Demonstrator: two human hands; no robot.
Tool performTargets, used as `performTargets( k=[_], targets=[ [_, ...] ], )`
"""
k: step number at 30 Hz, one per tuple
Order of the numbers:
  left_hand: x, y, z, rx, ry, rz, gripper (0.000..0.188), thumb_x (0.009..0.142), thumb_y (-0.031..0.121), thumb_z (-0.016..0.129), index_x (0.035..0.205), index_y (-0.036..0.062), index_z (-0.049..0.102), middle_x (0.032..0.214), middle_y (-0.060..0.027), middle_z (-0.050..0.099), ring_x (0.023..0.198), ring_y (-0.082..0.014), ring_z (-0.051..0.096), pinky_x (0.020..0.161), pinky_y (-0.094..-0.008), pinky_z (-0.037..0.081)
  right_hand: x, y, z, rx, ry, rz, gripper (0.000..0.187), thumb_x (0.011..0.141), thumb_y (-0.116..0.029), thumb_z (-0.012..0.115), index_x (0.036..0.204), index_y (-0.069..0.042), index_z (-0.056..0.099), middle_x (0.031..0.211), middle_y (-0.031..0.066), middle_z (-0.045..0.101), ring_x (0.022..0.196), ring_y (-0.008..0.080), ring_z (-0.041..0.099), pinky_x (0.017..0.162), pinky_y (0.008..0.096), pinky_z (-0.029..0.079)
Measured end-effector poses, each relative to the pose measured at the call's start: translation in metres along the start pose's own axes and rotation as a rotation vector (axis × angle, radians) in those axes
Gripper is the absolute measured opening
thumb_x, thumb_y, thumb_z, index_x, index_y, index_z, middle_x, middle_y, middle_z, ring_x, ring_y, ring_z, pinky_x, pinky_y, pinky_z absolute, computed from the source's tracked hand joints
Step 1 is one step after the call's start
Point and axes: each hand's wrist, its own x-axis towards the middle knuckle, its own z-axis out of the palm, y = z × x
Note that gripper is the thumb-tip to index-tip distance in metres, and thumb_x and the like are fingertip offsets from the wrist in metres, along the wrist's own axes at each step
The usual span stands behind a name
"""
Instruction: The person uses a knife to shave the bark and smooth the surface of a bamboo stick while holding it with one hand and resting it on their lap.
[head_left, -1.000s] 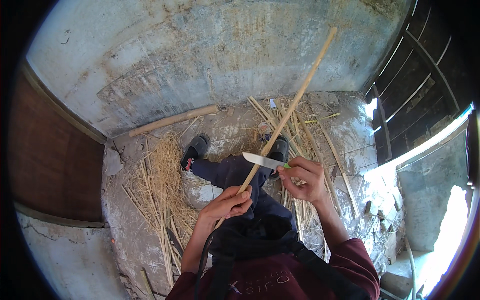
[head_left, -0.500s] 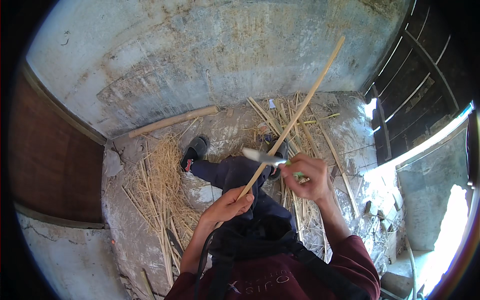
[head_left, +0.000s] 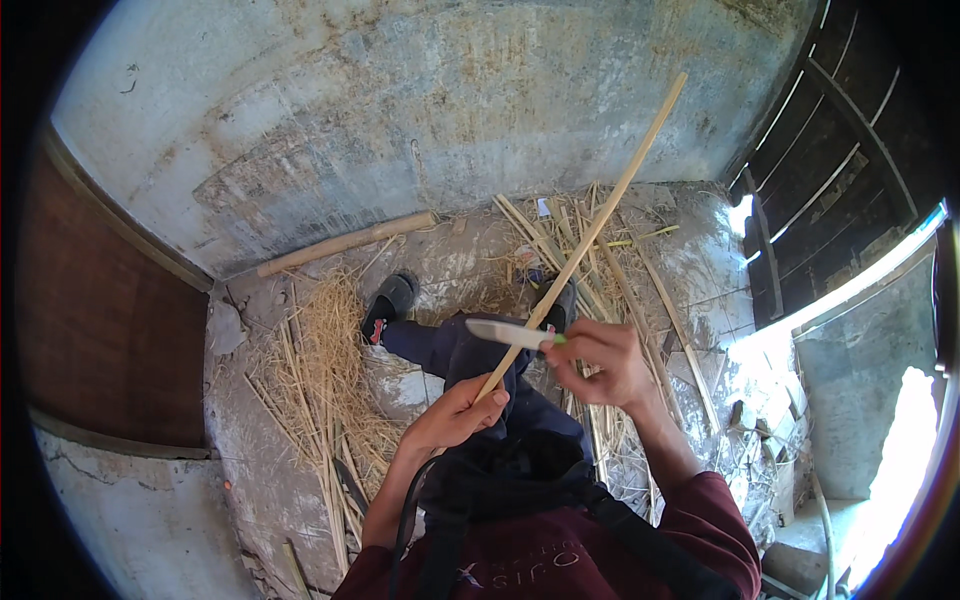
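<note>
My left hand (head_left: 462, 412) is closed round the near end of a long pale bamboo strip (head_left: 600, 222), which slants up and away to the far right. In my right hand (head_left: 603, 368) is a knife (head_left: 505, 333), gripped by its green handle. The blade lies across the strip a little beyond my left hand and points left. Whether its edge touches the wood I cannot tell. Both hands are above my legs in dark trousers.
Straw-like shavings (head_left: 338, 345) and thin strips lie on the floor at left. More bamboo strips (head_left: 640, 300) are scattered at right. A round pole (head_left: 345, 243) rests along the foot of the stained wall (head_left: 420, 100). A dark slatted panel (head_left: 830, 160) stands at far right.
My right hand has moved slightly left and nearer to me, bringing the knife down along the strip towards my left hand. The left hand and the strip have hardly moved.
</note>
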Motion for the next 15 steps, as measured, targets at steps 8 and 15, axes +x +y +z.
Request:
performTargets(
  k=[8, 15],
  targets=[
    [-0.004, -0.001, -0.002, -0.033, -0.001, -0.012, 0.028, 0.115, 0.028, 0.057, 0.097, 0.0075, 0.053, 0.073, 0.0048, 0.045, 0.064, -0.0051, 0.040, 0.057, -0.0256, 0.035, 0.008, 0.011, 0.000, 0.013, 0.176, 0.007, 0.016, 0.080, 0.005, 0.078, 0.089, -0.007, 0.078, 0.080, 0.0065, 0.071, 0.061, 0.0210, 0.068, 0.051, 0.0333, 0.051],
    [0.003, 0.015, 0.012, 0.265, 0.201, 0.141, 0.023, 0.112, 0.025, 0.063, 0.101, 0.0062, 0.054, 0.074, 0.0034, 0.051, 0.065, -0.0048, 0.044, 0.059, -0.0245, 0.036, 0.002, 0.004, 0.006, -0.044, 0.060, 0.001, 0.015, 0.080, -0.001, 0.082, 0.091, -0.011, 0.080, 0.075, 0.0028, 0.064, 0.055, 0.0194, 0.063, 0.049, 0.0340, 0.047]
  ],
)
